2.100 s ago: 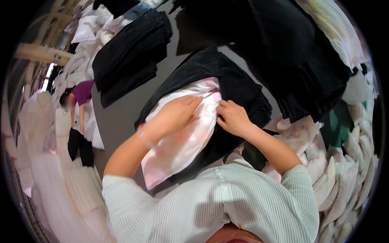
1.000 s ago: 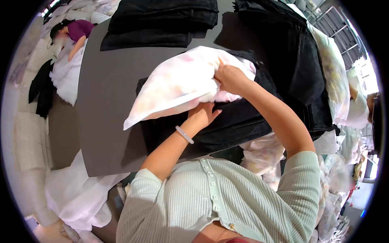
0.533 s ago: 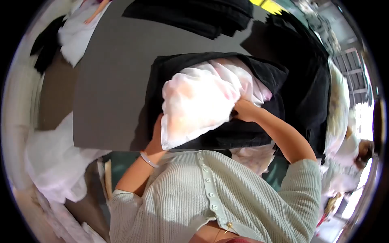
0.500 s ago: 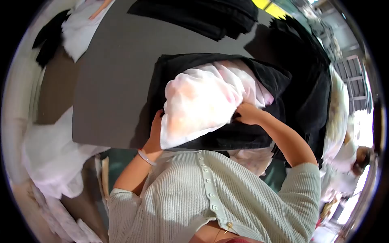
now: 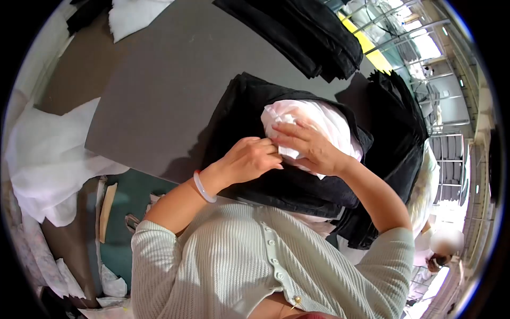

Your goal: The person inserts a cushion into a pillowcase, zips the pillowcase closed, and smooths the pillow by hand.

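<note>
A bundle of sheer white fabric with soft pink and orange patches (image 5: 332, 119) is bunched up inside a folded black cloth (image 5: 249, 95). My left hand (image 5: 257, 159), with a pale bangle on the wrist, is closed with its fingertips pinching the near left edge of the white fabric. Over the top of the same bundle lies my right hand (image 5: 313, 149), its fingers stretched out against the fabric and pointing at the left hand. Its thumb is mostly hidden. The black cloth spreads under both hands on the grey table (image 5: 159, 101).
A pile of folded black cloth (image 5: 313, 37) lies at the table's far edge. More black cloth (image 5: 396, 127) is stacked on the right. White fabric (image 5: 48, 154) hangs beyond the left edge. A person (image 5: 443, 247) is at the far right, near metal racks (image 5: 449, 154).
The white fabric has been gathered into a smaller bundle. My left hand moved right from the cloth's left side to the fabric's edge; my right hand moved onto the fabric. The view has rotated.
</note>
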The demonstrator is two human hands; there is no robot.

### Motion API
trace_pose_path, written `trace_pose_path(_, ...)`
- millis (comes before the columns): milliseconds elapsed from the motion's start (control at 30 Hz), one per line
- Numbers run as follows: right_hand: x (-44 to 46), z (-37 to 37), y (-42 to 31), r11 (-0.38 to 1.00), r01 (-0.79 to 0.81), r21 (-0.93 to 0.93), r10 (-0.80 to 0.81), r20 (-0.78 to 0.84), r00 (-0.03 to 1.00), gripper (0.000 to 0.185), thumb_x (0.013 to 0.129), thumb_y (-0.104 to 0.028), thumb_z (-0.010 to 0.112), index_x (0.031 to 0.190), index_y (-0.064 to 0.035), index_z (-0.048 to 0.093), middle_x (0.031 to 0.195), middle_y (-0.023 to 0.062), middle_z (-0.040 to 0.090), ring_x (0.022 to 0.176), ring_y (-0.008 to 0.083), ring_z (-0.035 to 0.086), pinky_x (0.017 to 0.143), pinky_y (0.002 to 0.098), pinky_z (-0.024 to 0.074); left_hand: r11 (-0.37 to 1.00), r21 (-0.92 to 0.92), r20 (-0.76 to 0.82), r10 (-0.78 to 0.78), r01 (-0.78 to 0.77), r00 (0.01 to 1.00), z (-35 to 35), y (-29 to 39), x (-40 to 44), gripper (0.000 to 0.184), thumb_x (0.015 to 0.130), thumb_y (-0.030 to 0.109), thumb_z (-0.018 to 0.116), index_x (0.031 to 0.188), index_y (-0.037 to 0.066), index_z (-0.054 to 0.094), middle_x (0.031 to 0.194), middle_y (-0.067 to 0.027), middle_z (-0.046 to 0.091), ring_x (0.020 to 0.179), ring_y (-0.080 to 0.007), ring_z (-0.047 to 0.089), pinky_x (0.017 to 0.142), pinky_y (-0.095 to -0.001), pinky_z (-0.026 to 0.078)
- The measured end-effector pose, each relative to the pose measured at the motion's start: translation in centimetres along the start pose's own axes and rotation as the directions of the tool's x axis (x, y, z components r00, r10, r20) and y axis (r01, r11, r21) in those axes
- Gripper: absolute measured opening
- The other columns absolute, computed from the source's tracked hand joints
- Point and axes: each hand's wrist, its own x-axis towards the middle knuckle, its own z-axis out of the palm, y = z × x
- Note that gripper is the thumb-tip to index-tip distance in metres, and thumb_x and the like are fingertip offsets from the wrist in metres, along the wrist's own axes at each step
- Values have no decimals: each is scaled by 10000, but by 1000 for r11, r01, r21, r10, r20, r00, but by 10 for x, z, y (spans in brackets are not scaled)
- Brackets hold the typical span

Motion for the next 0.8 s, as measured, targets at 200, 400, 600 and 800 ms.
trace_pose_path(200,-15,58,9,597,-485,639,251,425,870,701,868,-78,629,1490,-110,307,1463,139,421,1343,287,414,1156,392,263,978,-194,-29,66,-71,997,-9,12,16,190,782,175,712,687,70,586,645,-50,558,666,-210,606,558,-311,500)
trace_pose_path(400,16,139,-1,803,-481,351,335,402,852,624,885,-73,606,1460,-104,365,1452,111,445,1331,251,430,1157,377,264,936,-353,48,30,-12,998,25,11,11,200,805,177,679,674,85,559,626,-47,560,651,-220,610,568,-351,502)
trace_pose_path(600,5,80,4,884,-465,-43,438,425,793,553,902,-67,582,1431,-98,424,1440,83,470,1319,215,446,1158,361,266,980,-197,77,36,-20,996,11,-10,5,205,770,257,728,733,100,602,714,-20,535,693,-203,545,584,-319,408)
trace_pose_path(800,5,24,11,799,-560,220,350,586,730,483,910,-50,563,1387,-87,494,1412,55,510,1299,186,473,1151,341,284,987,-159,25,40,-36,999,0,-20,12,272,778,274,730,701,73,563,708,-44,532,678,-233,538,573,-340,421)
